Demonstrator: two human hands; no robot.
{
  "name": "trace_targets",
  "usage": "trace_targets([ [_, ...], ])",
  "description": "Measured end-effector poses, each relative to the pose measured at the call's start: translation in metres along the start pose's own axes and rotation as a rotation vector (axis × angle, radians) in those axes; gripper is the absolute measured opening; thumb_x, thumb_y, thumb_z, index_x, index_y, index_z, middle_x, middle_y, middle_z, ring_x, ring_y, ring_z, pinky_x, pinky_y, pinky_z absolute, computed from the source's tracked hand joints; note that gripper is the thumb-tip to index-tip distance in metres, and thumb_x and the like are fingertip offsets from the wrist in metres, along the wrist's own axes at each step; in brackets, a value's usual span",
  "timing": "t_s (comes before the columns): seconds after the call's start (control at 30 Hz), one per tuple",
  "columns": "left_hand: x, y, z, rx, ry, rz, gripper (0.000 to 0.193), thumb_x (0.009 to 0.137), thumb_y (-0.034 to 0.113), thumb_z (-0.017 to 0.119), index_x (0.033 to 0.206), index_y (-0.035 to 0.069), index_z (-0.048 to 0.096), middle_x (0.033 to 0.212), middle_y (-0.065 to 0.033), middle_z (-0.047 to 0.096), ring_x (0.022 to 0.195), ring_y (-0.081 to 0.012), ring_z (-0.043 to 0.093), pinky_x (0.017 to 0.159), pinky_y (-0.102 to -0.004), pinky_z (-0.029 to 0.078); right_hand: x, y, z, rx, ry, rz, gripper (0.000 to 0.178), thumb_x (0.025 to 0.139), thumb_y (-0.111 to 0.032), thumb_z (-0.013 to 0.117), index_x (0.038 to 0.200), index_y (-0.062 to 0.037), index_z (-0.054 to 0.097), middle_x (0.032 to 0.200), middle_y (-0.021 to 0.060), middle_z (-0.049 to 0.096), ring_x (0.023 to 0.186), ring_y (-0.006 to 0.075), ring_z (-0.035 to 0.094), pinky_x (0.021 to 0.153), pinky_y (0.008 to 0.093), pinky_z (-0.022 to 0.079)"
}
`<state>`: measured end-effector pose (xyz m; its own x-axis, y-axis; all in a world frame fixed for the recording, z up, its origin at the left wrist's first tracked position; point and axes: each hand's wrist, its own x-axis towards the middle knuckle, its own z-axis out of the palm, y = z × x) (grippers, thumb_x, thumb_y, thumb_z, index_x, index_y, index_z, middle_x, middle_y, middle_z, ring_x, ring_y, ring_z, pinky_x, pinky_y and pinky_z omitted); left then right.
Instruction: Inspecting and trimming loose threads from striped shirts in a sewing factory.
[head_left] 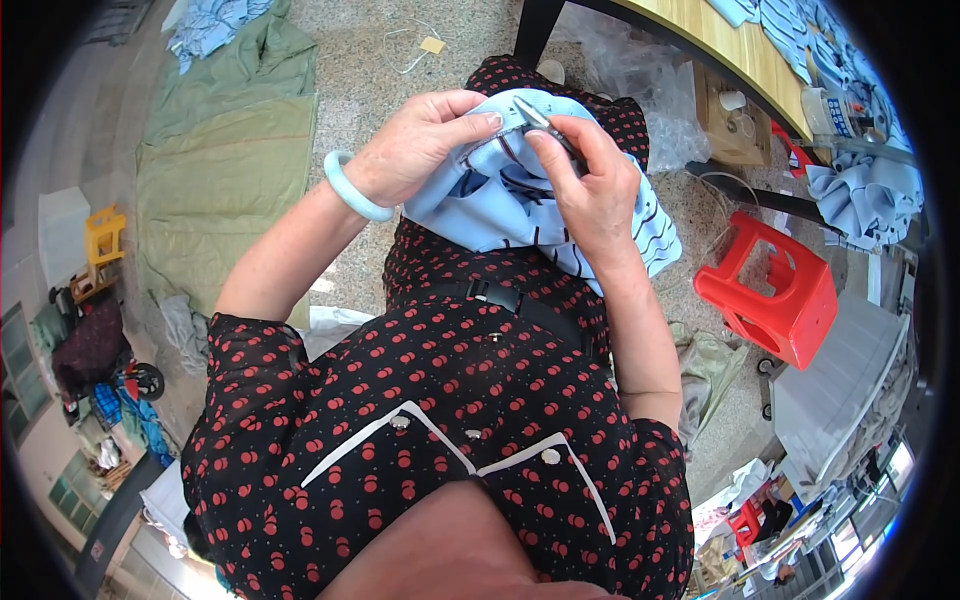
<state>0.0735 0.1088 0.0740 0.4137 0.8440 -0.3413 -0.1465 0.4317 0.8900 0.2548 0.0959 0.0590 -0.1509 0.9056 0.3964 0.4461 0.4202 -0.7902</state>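
Observation:
A light blue garment (480,215) with dark stripes lies bunched across my lap. My left hand (425,145) pinches its upper edge between thumb and fingers, holding a band of the cloth up. In my right hand (597,190) is a pair of small metal thread snips (535,115), gripped between thumb and bent fingers. The tips of the snips rest at or just over the cloth edge, a little right of my left thumb. Whether the blades touch a thread is too small to tell. Folds hide much of the garment's inside.
A wooden-topped table (690,25) with blue striped pieces stands at the far right. Beneath it are clear plastic bags (640,95) and a cardboard box (730,135). A red plastic stool (812,300) is at my right. Green cloth (225,190) covers the floor at left, beside blue fabric (215,30).

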Motion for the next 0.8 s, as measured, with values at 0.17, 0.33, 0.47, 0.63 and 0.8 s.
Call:
trace_targets([
  [0.17, 0.0, 0.0, -0.003, -0.035, -0.005, -0.005, 0.021, 0.085, 0.017, 0.053, 0.097, 0.001, 0.059, 0.088, -0.0023, 0.06, 0.079, -0.0065, 0.055, 0.071, -0.021, 0.044, 0.002, -0.006, -0.003, 0.029, -0.01, 0.049, 0.019, 0.073, -0.015, 0.067, 0.083, -0.0015, 0.059, 0.074, 0.0094, 0.06, 0.062, 0.0187, 0.058, 0.055, 0.027, 0.046],
  [0.33, 0.001, -0.003, 0.0, -0.027, 0.018, 0.024, 0.02, 0.085, 0.018, 0.054, 0.096, 0.001, 0.059, 0.084, -0.0007, 0.06, 0.076, -0.0056, 0.054, 0.07, -0.0202, 0.043, 0.001, -0.006, 0.004, 0.038, -0.016, 0.052, 0.018, 0.072, -0.015, 0.067, 0.083, -0.0017, 0.059, 0.074, 0.0088, 0.06, 0.062, 0.019, 0.058, 0.054, 0.0269, 0.046],
  [0.47, 0.001, -0.006, -0.008, 0.118, -0.034, -0.009, 0.021, 0.084, 0.02, 0.056, 0.095, 0.002, 0.06, 0.08, 0.0011, 0.058, 0.074, -0.0045, 0.051, 0.067, -0.0187, 0.041, 0.007, 0.007, 0.005, 0.065, -0.007, 0.093, 0.025, 0.074, -0.013, 0.067, 0.094, -0.0026, 0.058, 0.082, 0.0031, 0.061, 0.06, 0.0069, 0.052, 0.055, 0.0205, 0.043],
  [0.63, 0.0, 0.004, -0.013, 0.204, -0.127, -0.051, 0.023, 0.082, 0.021, 0.057, 0.093, 0.002, 0.06, 0.082, 0.001, 0.058, 0.075, -0.0047, 0.051, 0.068, -0.0186, 0.041, 0.02, -0.005, -0.002, 0.246, -0.203, 0.176, 0.043, 0.074, -0.008, 0.065, 0.113, -0.0039, 0.047, 0.092, 0.0007, 0.057, 0.069, 0.0051, 0.051, 0.061, 0.0186, 0.042],
  [0.8, 0.005, -0.003, -0.025, 0.257, -0.172, -0.068, 0.023, 0.08, 0.021, 0.059, 0.093, 0.002, 0.06, 0.085, 0.0004, 0.059, 0.076, -0.0053, 0.051, 0.071, -0.0196, 0.041, 0.026, 0.002, -0.004, 0.491, -0.276, 0.37, 0.038, 0.074, -0.001, 0.061, 0.11, -0.0014, 0.049, 0.076, -0.0006, 0.055, 0.072, 0.0042, 0.051, 0.063, 0.0164, 0.039],
])
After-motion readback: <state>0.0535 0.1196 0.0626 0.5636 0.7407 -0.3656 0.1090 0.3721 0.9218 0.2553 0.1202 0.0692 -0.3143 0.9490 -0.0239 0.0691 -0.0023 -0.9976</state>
